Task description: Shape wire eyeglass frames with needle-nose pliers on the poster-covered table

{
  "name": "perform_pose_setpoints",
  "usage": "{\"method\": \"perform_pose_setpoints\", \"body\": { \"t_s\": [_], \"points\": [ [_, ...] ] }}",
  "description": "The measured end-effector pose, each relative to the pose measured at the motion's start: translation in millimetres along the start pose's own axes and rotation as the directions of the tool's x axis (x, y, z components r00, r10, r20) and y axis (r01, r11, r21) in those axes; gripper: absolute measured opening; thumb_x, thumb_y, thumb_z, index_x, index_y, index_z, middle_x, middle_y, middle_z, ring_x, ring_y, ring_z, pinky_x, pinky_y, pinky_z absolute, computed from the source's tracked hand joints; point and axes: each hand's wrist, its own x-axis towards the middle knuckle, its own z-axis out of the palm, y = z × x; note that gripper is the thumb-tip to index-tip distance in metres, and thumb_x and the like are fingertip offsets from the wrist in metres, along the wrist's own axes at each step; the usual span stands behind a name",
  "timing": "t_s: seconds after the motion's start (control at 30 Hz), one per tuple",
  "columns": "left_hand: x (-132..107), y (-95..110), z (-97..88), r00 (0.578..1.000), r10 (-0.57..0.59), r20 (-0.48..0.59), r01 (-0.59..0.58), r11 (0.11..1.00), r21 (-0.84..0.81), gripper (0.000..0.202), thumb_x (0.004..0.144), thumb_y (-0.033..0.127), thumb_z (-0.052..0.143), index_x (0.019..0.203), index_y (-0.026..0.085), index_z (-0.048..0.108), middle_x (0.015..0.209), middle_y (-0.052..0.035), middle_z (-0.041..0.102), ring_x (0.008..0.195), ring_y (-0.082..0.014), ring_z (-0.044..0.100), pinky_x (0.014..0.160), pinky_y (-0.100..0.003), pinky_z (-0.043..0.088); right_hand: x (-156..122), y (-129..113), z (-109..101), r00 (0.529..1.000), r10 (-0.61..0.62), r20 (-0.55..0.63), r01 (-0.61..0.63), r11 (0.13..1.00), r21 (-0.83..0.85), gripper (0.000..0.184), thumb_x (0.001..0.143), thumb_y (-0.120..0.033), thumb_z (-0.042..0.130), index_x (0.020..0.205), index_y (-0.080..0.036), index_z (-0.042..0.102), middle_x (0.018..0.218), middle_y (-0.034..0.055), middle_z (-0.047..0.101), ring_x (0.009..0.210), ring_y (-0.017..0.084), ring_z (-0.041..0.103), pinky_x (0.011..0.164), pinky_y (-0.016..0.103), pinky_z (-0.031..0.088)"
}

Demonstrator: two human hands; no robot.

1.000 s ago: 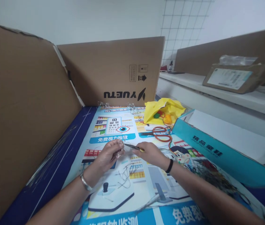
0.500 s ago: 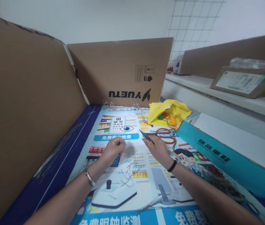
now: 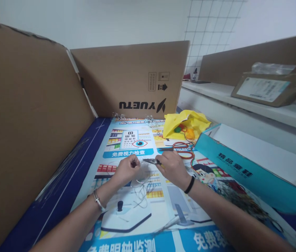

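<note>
My left hand (image 3: 125, 170) is pinched shut on a small dark piece with thin wire trailing from it, held just above the printed poster (image 3: 127, 148) on the table. My right hand (image 3: 170, 167) grips small pliers (image 3: 151, 161) with a yellow handle, their dark tips pointing left toward my left fingers, a short gap between them. Loose thin wires (image 3: 143, 190) lie on the poster below both hands. A silver bangle is on my left wrist, a black band on my right.
Cardboard walls stand at the left (image 3: 27, 115) and back (image 3: 129, 78). A yellow bag (image 3: 186, 122) with coloured beads and red scissors (image 3: 180, 150) lie beyond my right hand. A teal box lid (image 3: 231, 168) sits at right, a parcel (image 3: 265, 89) on the shelf.
My right hand swung the pliers away toward the scissors, then brought them back pointing left at my left fingers. My left hand stayed pinched in nearly the same spot.
</note>
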Motion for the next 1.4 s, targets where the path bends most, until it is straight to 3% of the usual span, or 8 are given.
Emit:
{"method": "perform_pose_setpoints", "body": {
  "t_s": [0.1,0.3,0.5,0.77,1.1,1.4],
  "points": [
    [-3,2,-0.1,0.989,0.142,0.038,-0.146,0.969,0.197,0.007,0.059,0.011,0.048,0.058,0.018,0.048,0.057,0.0038,0.050,0.054,-0.0100,0.043,0.051,-0.020,0.032,3,4,-6,0.996,-0.091,-0.016,0.089,0.993,-0.072,0.014,0.083,-0.025,0.052,0.082,-0.017,0.064,0.071,0.0044,0.055,0.074,0.017,0.044,0.070,0.031,0.026],
    [-4,4,-0.1,0.983,0.151,0.108,-0.177,0.938,0.299,0.005,0.061,0.013,0.047,0.060,0.018,0.048,0.056,0.0046,0.047,0.053,-0.0093,0.040,0.049,-0.019,0.030,6,7,-10,0.981,-0.189,-0.040,0.180,0.969,-0.170,0.017,0.085,-0.019,0.047,0.077,-0.017,0.063,0.066,0.0040,0.050,0.070,0.017,0.038,0.068,0.033,0.024],
    [-3,2,0.9,0.983,0.123,0.140,-0.155,0.954,0.256,0.005,0.062,0.013,0.048,0.061,0.017,0.047,0.055,0.0057,0.044,0.051,-0.0079,0.038,0.047,-0.018,0.028,5,5,-10,0.973,-0.225,-0.042,0.214,0.960,-0.181,0.019,0.086,-0.016,0.045,0.077,-0.017,0.062,0.066,0.0034,0.049,0.068,0.017,0.036,0.067,0.033,0.022],
    [-4,-2,1.0,0.980,-0.007,0.200,-0.011,0.996,0.092,0.011,0.062,0.015,0.053,0.068,0.019,0.044,0.050,0.0092,0.041,0.040,-0.0052,0.037,0.040,-0.016,0.027,5,8,-10,0.964,-0.265,-0.021,0.255,0.943,-0.216,0.018,0.088,-0.017,0.045,0.081,-0.017,0.061,0.067,0.0031,0.050,0.069,0.017,0.037,0.067,0.033,0.023],
    [-5,0,0.4,0.961,-0.059,0.270,0.072,0.997,-0.038,0.014,0.062,0.012,0.050,0.073,0.020,0.046,0.047,0.0101,0.042,0.033,-0.0053,0.038,0.033,-0.016,0.029,5,10,-10,0.952,-0.307,0.002,0.300,0.929,-0.219,0.014,0.087,-0.016,0.046,0.081,-0.017,0.059,0.068,0.0030,0.049,0.070,0.016,0.038,0.068,0.034,0.023],
    [0,-9,0.3,0.951,-0.074,0.301,0.077,0.997,0.002,0.007,0.065,0.015,0.051,0.070,0.018,0.048,0.045,0.0086,0.043,0.033,-0.0063,0.041,0.034,-0.016,0.029,4,10,-2,0.974,-0.224,-0.035,0.219,0.969,-0.117,0.012,0.082,-0.017,0.050,0.076,-0.019,0.060,0.067,0.0025,0.051,0.069,0.017,0.038,0.067,0.032,0.023]
  ]
}}
